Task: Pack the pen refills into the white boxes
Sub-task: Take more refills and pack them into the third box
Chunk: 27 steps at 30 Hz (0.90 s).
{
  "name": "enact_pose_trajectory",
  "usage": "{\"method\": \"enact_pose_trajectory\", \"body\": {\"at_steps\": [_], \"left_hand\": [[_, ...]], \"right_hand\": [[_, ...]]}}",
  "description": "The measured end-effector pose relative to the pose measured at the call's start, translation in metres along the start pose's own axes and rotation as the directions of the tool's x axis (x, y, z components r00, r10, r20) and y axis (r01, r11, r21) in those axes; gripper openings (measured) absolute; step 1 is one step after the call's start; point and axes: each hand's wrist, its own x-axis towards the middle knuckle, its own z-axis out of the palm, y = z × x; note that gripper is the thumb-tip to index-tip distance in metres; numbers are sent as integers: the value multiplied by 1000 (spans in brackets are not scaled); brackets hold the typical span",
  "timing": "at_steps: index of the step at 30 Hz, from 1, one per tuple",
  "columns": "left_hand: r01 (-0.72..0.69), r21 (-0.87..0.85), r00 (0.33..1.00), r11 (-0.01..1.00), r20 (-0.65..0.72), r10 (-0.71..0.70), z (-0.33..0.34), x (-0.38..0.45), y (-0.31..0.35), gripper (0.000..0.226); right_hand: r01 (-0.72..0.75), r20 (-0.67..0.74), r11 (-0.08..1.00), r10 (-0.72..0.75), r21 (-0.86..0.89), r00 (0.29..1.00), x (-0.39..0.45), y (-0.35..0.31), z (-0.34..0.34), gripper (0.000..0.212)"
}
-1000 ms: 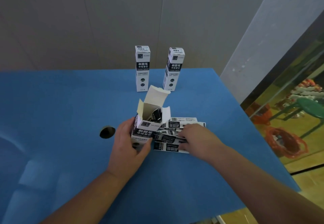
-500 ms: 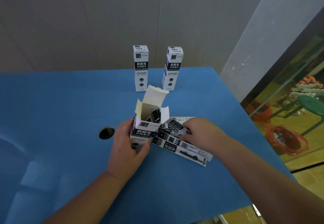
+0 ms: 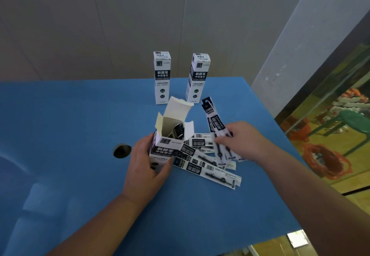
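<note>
Two sealed boxes [image 3: 162, 77] parked at 12 o'clock, clear of work. Left hand [image 3: 146, 167] wraps the open box [image 3: 170, 135] upright for loading; right hand [image 3: 242, 141] pinches refill packets [image 3: 215, 123], pile [image 3: 208, 163] at 3 o'clock of box.

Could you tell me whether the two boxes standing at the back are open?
No, both back boxes stand upright with top flaps closed.

Matt cardboard open box [image 3: 170, 135], glossy refill packets [image 3: 212, 167], matt blue tabletop [image 3: 80, 115]
</note>
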Motion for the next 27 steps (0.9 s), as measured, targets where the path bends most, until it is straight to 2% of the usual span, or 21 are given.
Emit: {"method": "enact_pose_trajectory", "body": {"at_steps": [3, 8, 11, 13, 16, 18, 21, 24, 27], "left_hand": [[-14, 4, 1000, 1000, -14, 14, 0, 0, 0, 70], [-37, 12, 999, 999, -24, 37, 0, 0, 2, 68], [-24, 4, 1000, 1000, -6, 24, -1, 0, 3, 68], [-29, -1, 1000, 1000, -3, 29, -1, 1, 3, 66], [-46, -12, 999, 999, -14, 46, 0, 0, 1, 65], [-53, -16, 999, 998, 2, 53, -1, 0, 0, 65], [-51, 10, 999, 999, 19, 51, -1, 0, -2, 66], [-42, 10, 999, 999, 29, 42, -2, 0, -1, 66], [-78, 47, 997, 996, 14, 77, -2, -1, 5, 66]], "right_hand": [[-10, 13, 999, 9, 39, 1000, 0, 2, -4, 37], [-45, -25, 994, 48, 98, 999, -4, 2, -7, 43], [-61, -83, 953, 89, 296, 993, -13, -5, -14, 37], [-37, -102, 886, 94, 463, 990, -24, -16, -23, 24], [56, -152, 798, 45, 600, 987, -43, -39, -39, 28], [186, -249, 728, -22, 660, 968, -56, -59, -50, 24], [341, -337, 647, -135, 682, 932, -70, -82, -60, 17], [364, -304, 702, -215, 613, 928, -73, -98, -60, 10], [307, -260, 788, -192, 534, 946, -68, -108, -51, 11]]}}
